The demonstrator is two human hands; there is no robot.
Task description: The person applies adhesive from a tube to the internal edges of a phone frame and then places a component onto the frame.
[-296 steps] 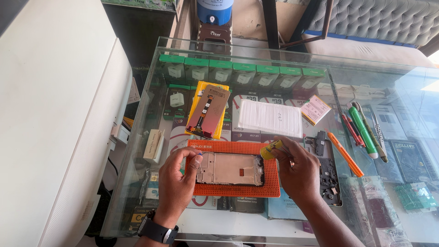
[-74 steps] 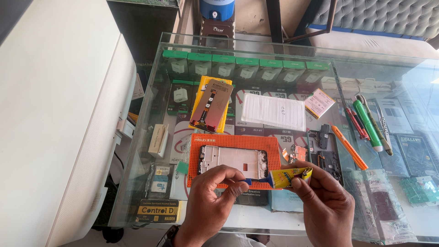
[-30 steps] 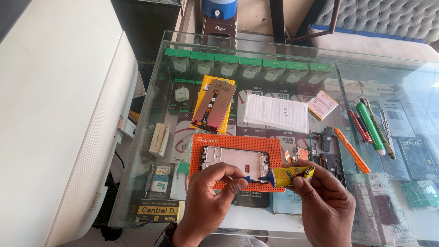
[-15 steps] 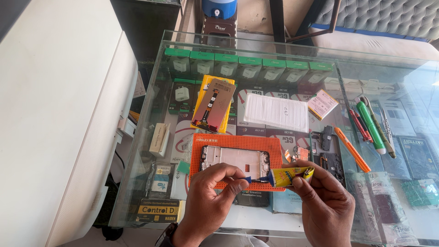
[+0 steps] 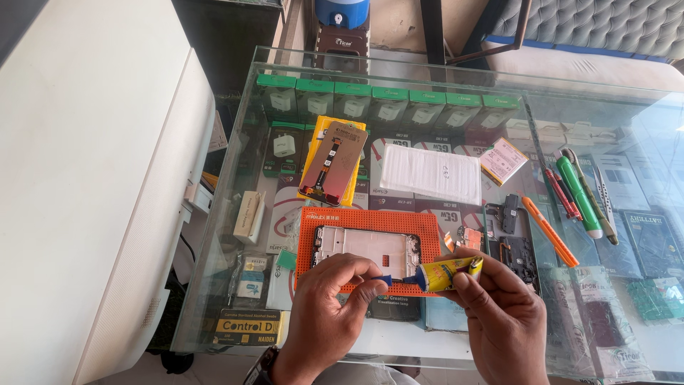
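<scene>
A small yellow glue tube (image 5: 447,273) with a blue nozzle lies across my right hand (image 5: 502,321), which grips its body. My left hand (image 5: 333,306) pinches the blue cap end (image 5: 385,281) of the tube. Both hands hover at the near edge of an orange work mat (image 5: 367,221) on the glass counter. A bare phone frame (image 5: 365,245) lies flat on the mat, just beyond my fingers. A phone screen panel (image 5: 332,164) with its flex cable rests on a yellow card behind the mat.
A white foam sheet (image 5: 432,173), a small battery (image 5: 503,160), a dark phone back part (image 5: 514,242), an orange pry tool (image 5: 550,232), red and green pens (image 5: 578,197) lie on the glass counter (image 5: 249,142). Green boxes (image 5: 370,103) fill the case below. A white appliance (image 5: 85,178) stands left.
Over ten seconds my hands left the phone frame and came together at the mat's near edge on the glue tube. In the last second they barely moved.
</scene>
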